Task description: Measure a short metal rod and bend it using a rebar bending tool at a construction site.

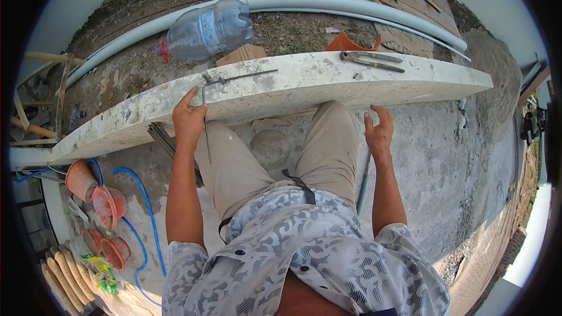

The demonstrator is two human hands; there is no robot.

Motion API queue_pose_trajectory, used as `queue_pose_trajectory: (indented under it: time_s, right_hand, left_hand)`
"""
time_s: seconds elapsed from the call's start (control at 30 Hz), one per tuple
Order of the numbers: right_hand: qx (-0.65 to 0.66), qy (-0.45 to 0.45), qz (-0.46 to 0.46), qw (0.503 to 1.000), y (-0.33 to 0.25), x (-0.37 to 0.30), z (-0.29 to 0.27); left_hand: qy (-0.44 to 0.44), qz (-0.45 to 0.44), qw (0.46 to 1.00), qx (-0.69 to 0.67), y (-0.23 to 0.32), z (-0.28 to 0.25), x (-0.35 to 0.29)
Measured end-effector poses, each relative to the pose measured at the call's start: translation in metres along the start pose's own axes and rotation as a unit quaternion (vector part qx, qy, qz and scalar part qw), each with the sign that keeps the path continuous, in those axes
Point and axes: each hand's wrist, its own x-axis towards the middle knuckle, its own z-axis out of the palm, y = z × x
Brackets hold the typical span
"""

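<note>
A thin steel rod (246, 75) lies across the top of a pale concrete wall (328, 76), bent at its left end. Its bent leg drops past the wall's near edge. Short metal pegs (208, 77) stand beside the bend. My left hand (188, 118) is at this bend, thumb and index finger apart, the thumb tip against or just beside the hanging leg. Its other fingers are partly hidden. In the air over the floor, my right hand (379, 131) is open and holds nothing. A pair of pincers (374, 61) rests on the wall to the right.
Several steel rods (164, 140) lean against the wall near my left leg. Beyond it lie a large plastic bottle (205, 29) and a white pipe (304, 1). Orange buckets (109, 206), a blue hose (146, 199) and filled sacks (69, 275) are at the left.
</note>
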Motion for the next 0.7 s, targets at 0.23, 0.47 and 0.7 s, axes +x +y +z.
queue_pose_trajectory:
  time_s: [0.23, 0.47, 0.7]
  right_hand:
    - [-0.023, -0.014, 0.288, 0.957, 0.155, -0.099, -0.02]
    - [-0.096, -0.172, 0.403, 0.894, 0.219, -0.218, 0.002]
    - [-0.114, -0.212, 0.48, 0.844, 0.223, -0.28, 0.041]
  left_hand:
    - [-0.025, -0.002, 0.999, 0.032, 0.003, -0.005, 0.005]
    - [-0.02, 0.003, 0.999, 0.039, 0.007, 0.0, 0.004]
    - [0.004, 0.004, 0.998, 0.055, 0.011, -0.005, 0.0]
